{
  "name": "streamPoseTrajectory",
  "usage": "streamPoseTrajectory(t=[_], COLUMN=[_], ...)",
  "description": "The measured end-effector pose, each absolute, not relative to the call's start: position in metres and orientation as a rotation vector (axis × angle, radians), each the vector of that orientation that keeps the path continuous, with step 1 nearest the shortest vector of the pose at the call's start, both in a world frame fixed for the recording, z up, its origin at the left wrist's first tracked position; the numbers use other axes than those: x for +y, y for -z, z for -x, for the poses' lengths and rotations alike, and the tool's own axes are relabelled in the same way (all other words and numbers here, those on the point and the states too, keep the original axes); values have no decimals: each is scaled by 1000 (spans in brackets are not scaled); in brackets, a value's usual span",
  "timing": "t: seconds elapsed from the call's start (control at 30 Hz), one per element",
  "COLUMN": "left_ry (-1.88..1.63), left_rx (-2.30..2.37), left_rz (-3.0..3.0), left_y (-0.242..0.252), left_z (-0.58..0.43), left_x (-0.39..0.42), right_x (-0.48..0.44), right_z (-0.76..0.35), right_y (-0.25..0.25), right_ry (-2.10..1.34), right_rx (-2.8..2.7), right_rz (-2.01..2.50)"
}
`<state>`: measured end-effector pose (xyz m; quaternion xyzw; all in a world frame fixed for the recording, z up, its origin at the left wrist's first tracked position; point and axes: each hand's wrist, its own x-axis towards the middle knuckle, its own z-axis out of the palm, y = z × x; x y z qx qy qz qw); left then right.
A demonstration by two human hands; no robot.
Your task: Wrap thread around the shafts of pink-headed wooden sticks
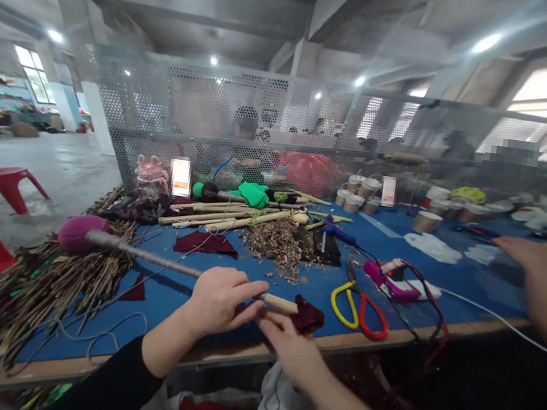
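Note:
My left hand is closed round a wooden stick just above the table's front edge. Grey wrapping covers the stick to the left of my hand, while its right end is bare pale wood. A purple fabric ball forms the far left end. Just below the bare wood, my right hand has its fingers together close to my left fingertips; whatever they pinch is hidden. Grey cord lies in loops on the blue table at the left. Dark red cloth lies behind the stick's bare end.
Scissors with yellow and red handles lie right of my hands. Twigs pile up at the left; wood chips and pale sticks lie behind. A glue gun is further back. Another person's hand reaches in at the right.

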<state>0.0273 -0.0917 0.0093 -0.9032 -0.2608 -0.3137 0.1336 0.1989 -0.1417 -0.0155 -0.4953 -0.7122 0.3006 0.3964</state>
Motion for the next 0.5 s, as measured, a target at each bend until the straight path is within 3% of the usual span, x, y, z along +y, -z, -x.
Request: streamPoseTrajectory(t=[0.13,0.27,0.37,0.5], left_ry=[817,774,810,894], left_rx=[-762,-777,-792,-799], left_rz=[2685,2716,2716,2656], left_y=[-9,-9,-8,-6], left_z=[-30,-32,-32,-31], left_x=[-93,-94,-93,-93], right_x=[-180,-150,-115,-105], right_z=[-192,-221,-240,-235], right_y=[-6,-42,-43,-5], right_ry=[-396,-141,-587,-1196], right_rx=[-2015,-2002,-1934,-1761], right_rz=[1302,1390,1445,1452])
